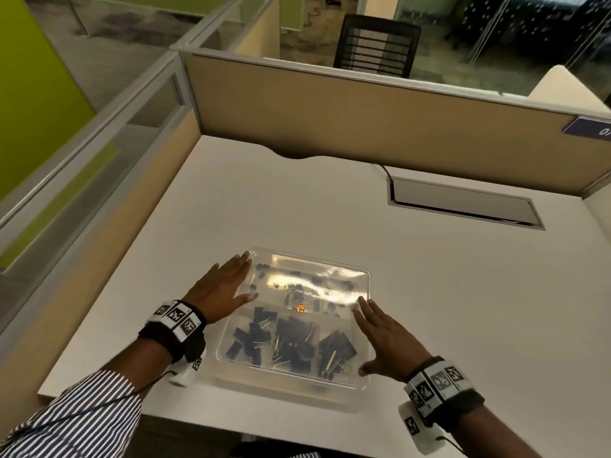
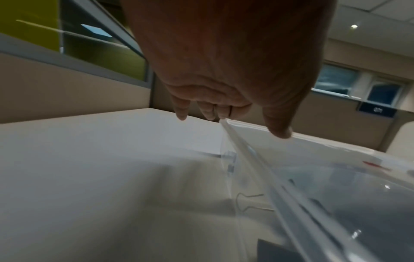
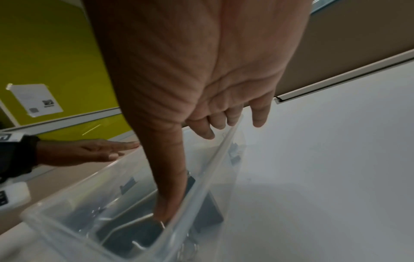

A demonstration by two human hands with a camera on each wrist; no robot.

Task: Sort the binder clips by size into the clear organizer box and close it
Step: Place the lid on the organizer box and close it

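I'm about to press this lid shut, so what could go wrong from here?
1. The right hand has its thumb low against the organizer box wall; it could get pinched.
2. Large binder clips have wire handles sticking up; they might stop the lid seating flat.
3. Left hand and right hand sit at the edges, so uneven pressing may leave one side unlatched.

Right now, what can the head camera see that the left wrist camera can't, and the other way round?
Only the head view shows both hands at once: the left hand at the left edge of the clear organizer box, the right hand at its right edge, plus the black binder clips grouped inside and an office chair beyond the partition. Only the left wrist view shows the left palm from beneath and a ceiling light. Both show the left hand, the box and the white desk.
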